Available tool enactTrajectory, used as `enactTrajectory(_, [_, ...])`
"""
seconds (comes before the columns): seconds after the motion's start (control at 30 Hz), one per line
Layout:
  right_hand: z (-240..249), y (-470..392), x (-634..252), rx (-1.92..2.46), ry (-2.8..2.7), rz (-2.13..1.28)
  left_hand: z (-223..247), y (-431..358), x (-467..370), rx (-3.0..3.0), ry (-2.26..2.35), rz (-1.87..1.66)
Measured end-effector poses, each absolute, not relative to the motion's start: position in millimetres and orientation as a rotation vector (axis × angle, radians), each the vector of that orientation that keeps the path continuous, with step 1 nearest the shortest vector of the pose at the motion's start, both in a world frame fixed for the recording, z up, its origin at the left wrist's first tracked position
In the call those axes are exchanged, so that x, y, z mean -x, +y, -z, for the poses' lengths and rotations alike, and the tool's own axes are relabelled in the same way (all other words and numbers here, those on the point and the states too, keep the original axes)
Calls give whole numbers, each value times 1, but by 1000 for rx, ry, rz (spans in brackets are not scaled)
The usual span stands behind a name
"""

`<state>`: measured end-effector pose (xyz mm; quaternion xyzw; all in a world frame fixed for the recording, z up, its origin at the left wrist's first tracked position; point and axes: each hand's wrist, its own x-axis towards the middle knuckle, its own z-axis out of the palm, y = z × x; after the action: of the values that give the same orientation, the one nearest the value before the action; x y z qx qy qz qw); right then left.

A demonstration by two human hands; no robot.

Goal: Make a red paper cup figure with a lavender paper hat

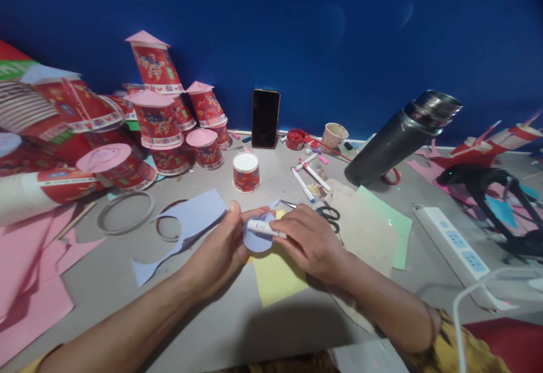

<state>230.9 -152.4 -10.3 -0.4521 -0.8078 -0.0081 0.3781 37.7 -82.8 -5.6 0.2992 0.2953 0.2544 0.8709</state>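
My left hand point(218, 248) is pinching the lilac paper piece point(257, 244), fingers nearly closed, seemingly steadying it. My right hand point(316, 243) is gripping 1 white tube point(261, 227) across it, fingers closed (glue or marker, can't tell). Yellow paper point(282, 282) is lying beneath; 1 upright cup point(246, 179) is standing beyond, probably for easy reach.

Head view: worn up on the head, looks forward and down
Table point(229, 308): seen from above, near part close
Blue wall point(190, 16): straight ahead, farther back
Left hand point(227, 237): close, near the middle
Right hand point(311, 240): close too
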Motion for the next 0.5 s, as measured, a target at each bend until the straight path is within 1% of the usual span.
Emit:
enactTrajectory(0.3, [18,-151,-233,1124,-2055,81,-5,-81,-42,-533,686,-536])
enactTrajectory(0.4, [15,-152,-235,1166,-2006,116,-3,-76,-40,-657,730,-580])
enactTrajectory(0.5, [13,-153,-236,1193,-1990,121,-1,-70,-37,-931,820,-648])
